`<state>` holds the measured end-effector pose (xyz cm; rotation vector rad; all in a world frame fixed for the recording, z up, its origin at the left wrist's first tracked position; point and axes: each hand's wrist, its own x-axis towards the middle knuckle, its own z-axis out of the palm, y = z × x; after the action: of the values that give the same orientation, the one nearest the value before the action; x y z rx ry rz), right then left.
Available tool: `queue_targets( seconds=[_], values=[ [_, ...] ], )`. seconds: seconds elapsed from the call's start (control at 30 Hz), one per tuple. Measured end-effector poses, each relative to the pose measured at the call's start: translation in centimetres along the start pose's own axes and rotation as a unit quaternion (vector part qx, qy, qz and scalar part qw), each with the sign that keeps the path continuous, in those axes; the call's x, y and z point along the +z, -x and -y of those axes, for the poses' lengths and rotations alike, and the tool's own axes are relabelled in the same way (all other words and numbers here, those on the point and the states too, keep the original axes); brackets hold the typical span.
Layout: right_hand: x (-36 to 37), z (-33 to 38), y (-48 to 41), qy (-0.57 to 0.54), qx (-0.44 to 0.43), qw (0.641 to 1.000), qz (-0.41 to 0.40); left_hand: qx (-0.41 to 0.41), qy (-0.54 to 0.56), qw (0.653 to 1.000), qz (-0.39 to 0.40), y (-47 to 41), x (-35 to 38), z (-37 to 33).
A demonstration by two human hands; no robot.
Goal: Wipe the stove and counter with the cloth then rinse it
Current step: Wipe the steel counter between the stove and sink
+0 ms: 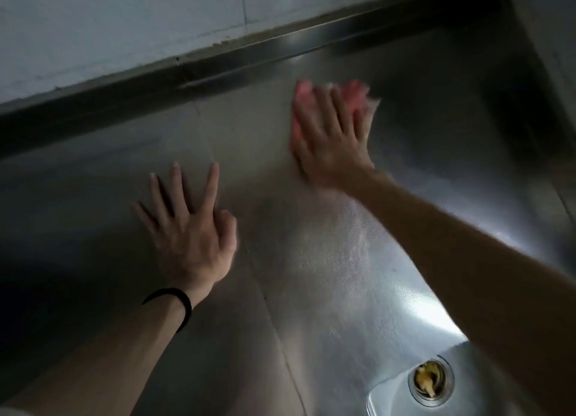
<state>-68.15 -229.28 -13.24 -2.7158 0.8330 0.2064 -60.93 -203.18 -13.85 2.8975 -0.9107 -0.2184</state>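
Note:
A pink cloth (355, 99) lies on the stainless steel counter (280, 222) near the back wall. My right hand (327, 138) presses flat on the cloth with straight, spread fingers; the cloth and hand are blurred. My left hand (187, 225) rests flat on the bare counter to the left, fingers spread, holding nothing. A black band circles my left wrist. No stove shows in this view.
A sink basin (386, 394) with a round drain (431, 381) holding yellowish scraps sits at the lower right. A raised steel lip (218, 69) and a pale tiled wall (124, 25) bound the counter at the back.

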Motion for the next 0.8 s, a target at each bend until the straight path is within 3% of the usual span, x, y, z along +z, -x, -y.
queue_targets(
  seconds=[0.1, 0.23, 0.4, 0.6, 0.8],
  values=[
    [-0.6, 0.3, -6.0, -0.015, 0.043, 0.999, 0.018, -0.001, 0.007, 1.0, 0.001, 0.1, 0.3, 0.2],
    [-0.6, 0.6, -4.9, -0.033, 0.038, 0.999, -0.008, 0.002, 0.004, 1.0, -0.001, -0.2, 0.4, 0.2],
    [1.2, 0.6, 9.9, -0.009, 0.026, 0.999, -0.045, 0.004, 0.013, 1.0, -0.012, 0.2, 0.0, 0.1],
    [5.4, 1.6, 33.3, 0.008, 0.077, 0.997, 0.001, 0.0, 0.019, 1.0, -0.003, 0.1, -0.3, -0.2],
    [4.7, -0.8, 32.1, 0.006, 0.048, 0.999, 0.011, 0.007, 0.014, 1.0, -0.004, 0.2, -0.2, 0.1]
  ],
)
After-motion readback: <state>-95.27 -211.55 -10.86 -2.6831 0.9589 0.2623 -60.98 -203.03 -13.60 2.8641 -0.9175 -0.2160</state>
